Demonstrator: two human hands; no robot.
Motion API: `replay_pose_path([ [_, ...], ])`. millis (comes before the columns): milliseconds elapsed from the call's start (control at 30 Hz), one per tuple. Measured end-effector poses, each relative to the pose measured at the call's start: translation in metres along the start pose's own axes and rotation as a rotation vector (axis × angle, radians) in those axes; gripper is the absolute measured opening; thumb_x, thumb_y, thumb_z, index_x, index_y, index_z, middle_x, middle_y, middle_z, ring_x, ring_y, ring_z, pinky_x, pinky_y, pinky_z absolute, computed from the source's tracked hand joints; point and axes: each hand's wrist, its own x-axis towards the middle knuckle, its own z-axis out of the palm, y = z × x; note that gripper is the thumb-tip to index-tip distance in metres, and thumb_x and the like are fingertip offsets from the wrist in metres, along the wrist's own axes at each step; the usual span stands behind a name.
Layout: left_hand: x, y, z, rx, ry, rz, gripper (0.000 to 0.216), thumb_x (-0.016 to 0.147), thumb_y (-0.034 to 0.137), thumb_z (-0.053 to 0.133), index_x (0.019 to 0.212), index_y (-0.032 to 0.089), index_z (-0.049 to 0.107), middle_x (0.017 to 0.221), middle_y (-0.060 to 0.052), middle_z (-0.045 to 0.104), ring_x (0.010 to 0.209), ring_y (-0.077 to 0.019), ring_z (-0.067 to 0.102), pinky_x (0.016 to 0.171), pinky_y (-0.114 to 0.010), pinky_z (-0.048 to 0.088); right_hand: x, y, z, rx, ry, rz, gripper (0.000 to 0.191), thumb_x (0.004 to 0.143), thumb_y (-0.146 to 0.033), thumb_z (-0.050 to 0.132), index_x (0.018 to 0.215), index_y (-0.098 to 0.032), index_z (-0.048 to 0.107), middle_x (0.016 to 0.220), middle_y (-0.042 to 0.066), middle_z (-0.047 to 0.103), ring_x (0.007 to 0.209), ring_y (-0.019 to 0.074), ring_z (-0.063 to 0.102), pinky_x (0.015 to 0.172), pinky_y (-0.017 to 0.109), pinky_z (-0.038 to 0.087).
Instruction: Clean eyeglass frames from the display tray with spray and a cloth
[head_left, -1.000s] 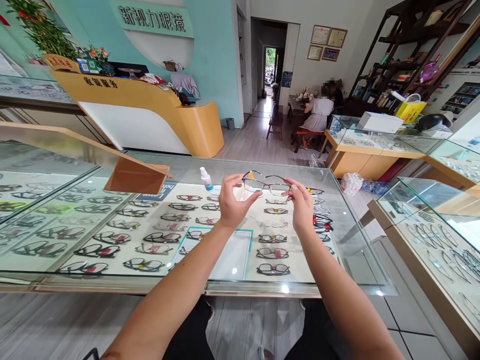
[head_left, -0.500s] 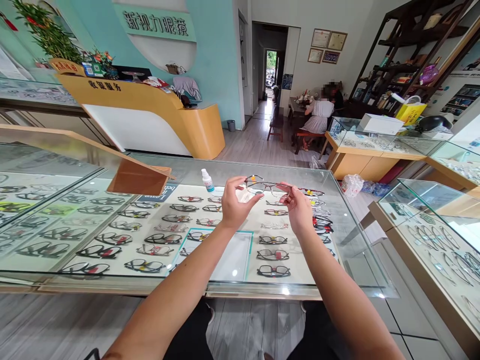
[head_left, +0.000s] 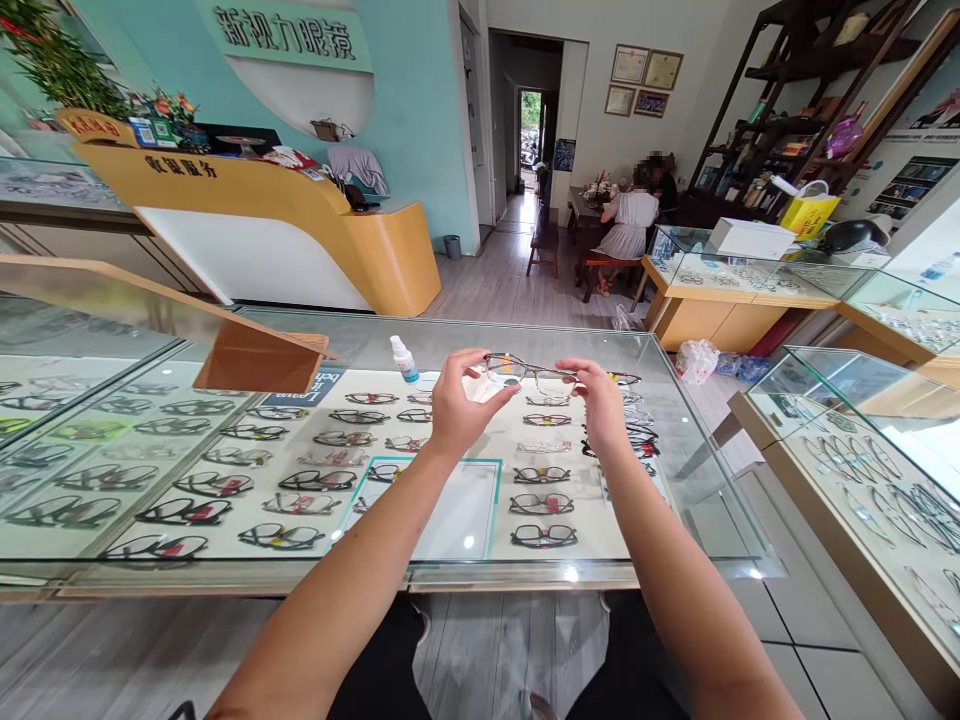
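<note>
I hold a pair of thin-rimmed glasses [head_left: 534, 374] up over the glass display counter [head_left: 697, 470]. My left hand [head_left: 459, 405] pinches the left lens, with a small clear cloth or wipe under the fingers. My right hand [head_left: 604, 405] grips the frame's right end, fingers closed. Below both hands, inside the case, lie rows of spectacle frames [head_left: 300, 470] on a pale tray. A small white spray bottle with a blue label [head_left: 404, 359] stands on the counter top just left of my left hand.
An orange wooden stand [head_left: 259, 360] sits on the counter at left. More glass showcases [head_left: 862, 440] stand at right. Behind are an orange reception desk [head_left: 300, 220], a dark shelf unit [head_left: 810, 110], and a person seated at a table [head_left: 626, 225].
The glasses have tipped flatter and dropped slightly toward the counter. Both hands stay on the frame; my right hand has shifted its grip at the frame's end.
</note>
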Motion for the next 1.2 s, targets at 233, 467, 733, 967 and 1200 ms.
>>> replay_pose_path([
  [233, 0.001, 0.009, -0.002, 0.031, -0.096, 0.071, 0.065, 0.082, 0.054, 0.092, 0.129, 0.023, 0.061, 0.129, -0.014, 0.075, 0.122, -0.0296, 0.074, 0.086, -0.043, 0.063, -0.006, -0.012, -0.003, -0.343, -0.055, -0.274, 0.017, 0.091, -0.041, 0.072, 0.099, -0.028, 0.08, 0.122, 0.006, 0.076, 0.123, 0.029, 0.065, 0.104, 0.045, 0.045],
  [467, 0.001, 0.018, -0.003, 0.028, -0.145, 0.112, 0.063, 0.083, 0.051, 0.092, 0.13, 0.023, 0.061, 0.129, -0.013, 0.075, 0.122, -0.0297, 0.074, 0.088, -0.043, 0.064, -0.007, -0.009, 0.0, -0.443, -0.157, -0.338, 0.012, 0.094, -0.036, 0.074, 0.087, -0.029, 0.08, 0.115, 0.007, 0.077, 0.116, 0.0286, 0.067, 0.114, 0.051, 0.041],
  [733, 0.002, 0.021, -0.005, -0.186, -0.266, -0.088, 0.064, 0.083, 0.04, 0.092, 0.137, 0.026, 0.061, 0.131, -0.011, 0.073, 0.115, -0.0255, 0.075, 0.091, -0.04, 0.062, -0.002, -0.005, -0.004, -0.158, -0.326, -0.006, 0.023, 0.09, -0.048, 0.078, 0.081, -0.026, 0.08, 0.129, 0.007, 0.078, 0.124, 0.029, 0.069, 0.112, 0.048, 0.046],
  [967, 0.003, 0.018, -0.004, -0.511, -0.377, -0.341, 0.063, 0.08, 0.034, 0.092, 0.133, 0.026, 0.06, 0.134, -0.011, 0.069, 0.11, -0.0222, 0.074, 0.091, -0.036, 0.059, 0.002, 0.011, -0.001, 0.077, -0.422, 0.206, 0.029, 0.081, -0.052, 0.088, 0.081, -0.024, 0.08, 0.102, 0.004, 0.083, 0.109, 0.0267, 0.072, 0.107, 0.042, 0.049],
  [1200, 0.003, 0.026, 0.004, -0.614, -0.293, -0.57, 0.065, 0.074, 0.034, 0.093, 0.126, 0.025, 0.056, 0.123, -0.007, 0.064, 0.103, -0.0196, 0.071, 0.082, -0.03, 0.056, 0.002, 0.021, 0.004, 0.121, -0.259, 0.191, 0.032, 0.074, -0.052, 0.092, 0.083, -0.023, 0.083, 0.09, 0.004, 0.082, 0.092, 0.023, 0.071, 0.096, 0.039, 0.052],
])
